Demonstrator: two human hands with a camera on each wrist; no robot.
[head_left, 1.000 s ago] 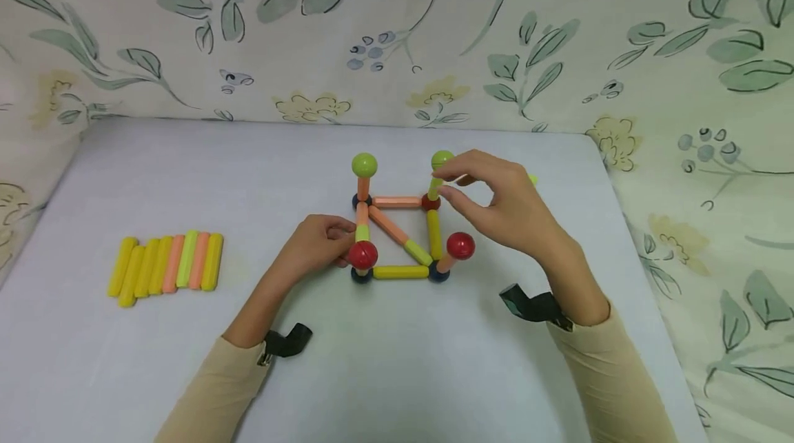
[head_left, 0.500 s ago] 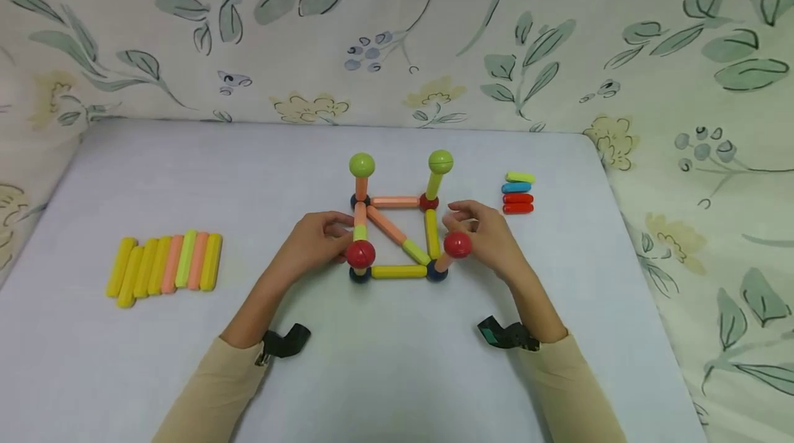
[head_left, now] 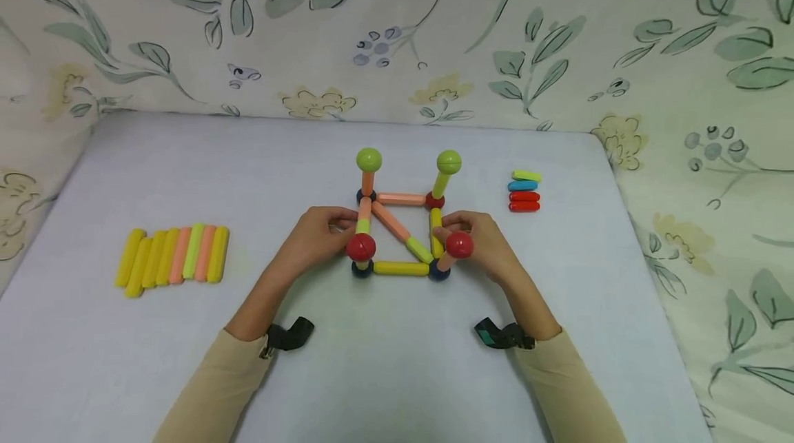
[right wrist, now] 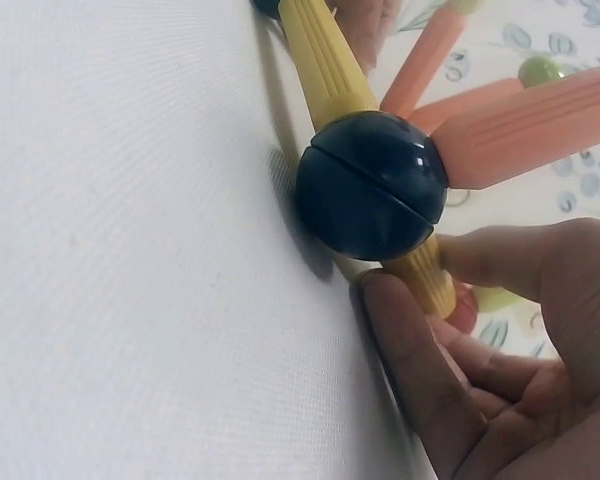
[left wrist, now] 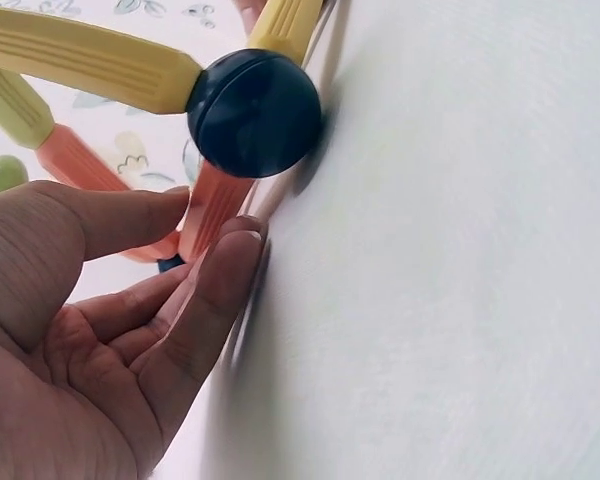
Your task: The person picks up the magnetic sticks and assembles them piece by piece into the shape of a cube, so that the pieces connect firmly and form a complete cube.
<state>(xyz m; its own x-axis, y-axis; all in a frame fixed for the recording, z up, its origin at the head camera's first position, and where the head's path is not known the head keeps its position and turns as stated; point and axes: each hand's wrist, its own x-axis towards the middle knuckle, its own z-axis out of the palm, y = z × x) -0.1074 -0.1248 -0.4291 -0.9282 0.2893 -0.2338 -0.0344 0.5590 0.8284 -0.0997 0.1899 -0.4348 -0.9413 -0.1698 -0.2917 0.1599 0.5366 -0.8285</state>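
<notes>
A square frame of magnetic sticks and balls stands between both hands in the head view. Its front side is a yellow stick [head_left: 400, 269] running between dark blue balls, and an orange-and-lime diagonal crosses inside. Upright sticks at the corners carry green balls [head_left: 369, 160] at the back and red balls [head_left: 460, 245] in front. My left hand [head_left: 318, 235] pinches the left side's orange stick [left wrist: 218, 208] behind a dark blue ball [left wrist: 255, 112]. My right hand [head_left: 486, 243] pinches the right side's yellow stick [right wrist: 426, 284] between thumb and fingers, behind another dark blue ball [right wrist: 370, 185].
On the left of the white table [head_left: 397, 374] lies a row of yellow, orange and lime sticks [head_left: 170, 255]. A short stack of red, blue and lime sticks [head_left: 524, 192] lies to the right. Floral cloth [head_left: 397, 29] rises behind the table's back edge.
My right hand has come down from beside the back right green ball to the right side's yellow stick and grips it. The left hand stays at the frame's left side.
</notes>
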